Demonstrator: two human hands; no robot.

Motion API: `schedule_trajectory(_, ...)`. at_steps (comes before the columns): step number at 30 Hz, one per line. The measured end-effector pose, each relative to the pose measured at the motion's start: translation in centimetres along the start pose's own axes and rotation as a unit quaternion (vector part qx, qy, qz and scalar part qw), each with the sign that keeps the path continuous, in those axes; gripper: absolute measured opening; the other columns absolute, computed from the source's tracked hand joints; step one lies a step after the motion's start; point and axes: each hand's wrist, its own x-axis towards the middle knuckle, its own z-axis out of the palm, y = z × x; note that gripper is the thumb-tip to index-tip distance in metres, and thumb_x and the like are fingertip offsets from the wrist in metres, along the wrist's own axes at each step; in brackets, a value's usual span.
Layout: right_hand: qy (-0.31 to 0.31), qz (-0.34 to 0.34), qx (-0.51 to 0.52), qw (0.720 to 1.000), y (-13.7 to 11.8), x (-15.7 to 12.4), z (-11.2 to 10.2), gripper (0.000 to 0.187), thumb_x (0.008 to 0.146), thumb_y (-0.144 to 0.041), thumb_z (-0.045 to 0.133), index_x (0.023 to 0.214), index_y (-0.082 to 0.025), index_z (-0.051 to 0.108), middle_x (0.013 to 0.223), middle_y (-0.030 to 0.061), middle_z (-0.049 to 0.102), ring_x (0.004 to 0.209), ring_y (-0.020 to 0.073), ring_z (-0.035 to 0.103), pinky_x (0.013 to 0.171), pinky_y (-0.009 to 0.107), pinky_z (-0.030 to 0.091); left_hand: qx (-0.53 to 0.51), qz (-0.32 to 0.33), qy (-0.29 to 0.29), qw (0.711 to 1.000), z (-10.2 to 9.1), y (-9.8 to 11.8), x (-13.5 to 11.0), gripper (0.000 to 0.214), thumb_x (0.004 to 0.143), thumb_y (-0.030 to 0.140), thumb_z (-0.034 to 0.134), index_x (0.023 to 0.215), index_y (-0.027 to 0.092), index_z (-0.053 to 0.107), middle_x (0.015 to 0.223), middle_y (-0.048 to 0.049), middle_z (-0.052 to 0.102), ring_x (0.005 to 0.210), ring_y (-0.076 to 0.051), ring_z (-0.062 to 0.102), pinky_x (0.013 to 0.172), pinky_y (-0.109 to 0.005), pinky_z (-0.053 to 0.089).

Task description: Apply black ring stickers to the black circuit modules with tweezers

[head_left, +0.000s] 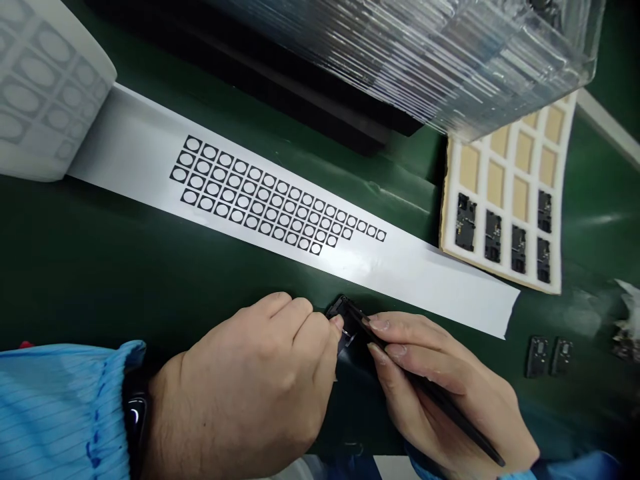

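Observation:
My left hand (265,380) is closed, its fingertips pinching a small black electronic part (341,308) at the middle of the view. Much of that part is hidden behind the fingers. In my right hand (445,380) slim black tweezers (440,400) are held like a pen, their front end at the black part; whether the tips touch it I cannot tell. Just beyond both hands lies a white strip (430,273) bearing rows of black square stickers (260,200) with round light centres.
The strip runs from a large roll (45,100) at upper left. A stack of clear plastic trays (425,60) stands at the back. On the right are a white foam tray (505,247) with several black parts and two loose black modules (537,357) on the green mat (125,267).

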Motion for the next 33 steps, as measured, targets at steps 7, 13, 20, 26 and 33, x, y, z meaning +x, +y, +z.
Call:
schedule_trajectory(7, -0.016, -0.007, -0.017, 1.000, 0.0, 0.1, -0.2, 0.031, 0.080, 0.007, 0.074, 0.103, -0.013, 0.070, 0.112, 0.0130, 0.079, 0.101, 0.0278, 0.078, 0.084, 0.040, 0.072, 0.002, 0.005, 0.001, 1.000, -0.1, -0.1, 0.2, 0.025, 0.102, 0.018, 0.054, 0.113, 0.002, 0.070, 0.089, -0.0139, 0.069, 0.072, -0.027, 0.062, 0.055, -0.042, 0.052)
schedule_trajectory(13, -0.033, -0.004, -0.030, 0.999, -0.4, 0.5, -0.4, 0.028, 0.082, 0.006, 0.075, 0.102, -0.012, 0.070, 0.113, 0.0111, 0.078, 0.106, 0.0215, 0.076, 0.095, 0.031, 0.068, -0.005, -0.002, 0.004, 1.000, -0.1, -0.1, 0.1, 0.025, 0.102, 0.017, 0.054, 0.113, 0.002, 0.071, 0.089, -0.0134, 0.068, 0.073, -0.027, 0.063, 0.055, -0.042, 0.051)
schedule_trajectory(20, -0.068, -0.036, -0.065, 0.995, -1.2, 0.3, -0.3, 0.030, 0.085, 0.005, 0.073, 0.112, -0.009, 0.073, 0.123, 0.0136, 0.077, 0.122, 0.0274, 0.072, 0.107, 0.042, 0.064, 0.005, 0.004, 0.006, 1.000, 0.0, -0.1, 0.1, 0.024, 0.099, 0.017, 0.055, 0.112, 0.004, 0.072, 0.083, -0.0098, 0.064, 0.070, -0.025, 0.057, 0.056, -0.042, 0.048)
schedule_trajectory(26, -0.063, -0.061, -0.070, 0.994, -0.8, -0.3, -0.1, 0.030, 0.084, 0.003, 0.074, 0.111, -0.009, 0.076, 0.123, 0.0142, 0.078, 0.121, 0.0300, 0.073, 0.103, 0.043, 0.067, 0.000, 0.002, 0.004, 1.000, 0.0, -0.1, 0.1, 0.020, 0.097, 0.016, 0.056, 0.104, 0.007, 0.072, 0.081, -0.0076, 0.060, 0.068, -0.023, 0.053, 0.056, -0.042, 0.047)
schedule_trajectory(33, -0.037, 0.000, -0.075, 0.997, -1.5, 0.0, -0.7, 0.033, 0.081, 0.004, 0.077, 0.107, -0.015, 0.072, 0.114, 0.0103, 0.081, 0.112, 0.0273, 0.077, 0.096, 0.041, 0.070, 0.012, 0.007, -0.007, 1.000, 0.0, -0.1, 0.1, 0.030, 0.101, 0.019, 0.056, 0.121, 0.000, 0.068, 0.089, -0.0113, 0.065, 0.074, -0.026, 0.059, 0.058, -0.043, 0.049)
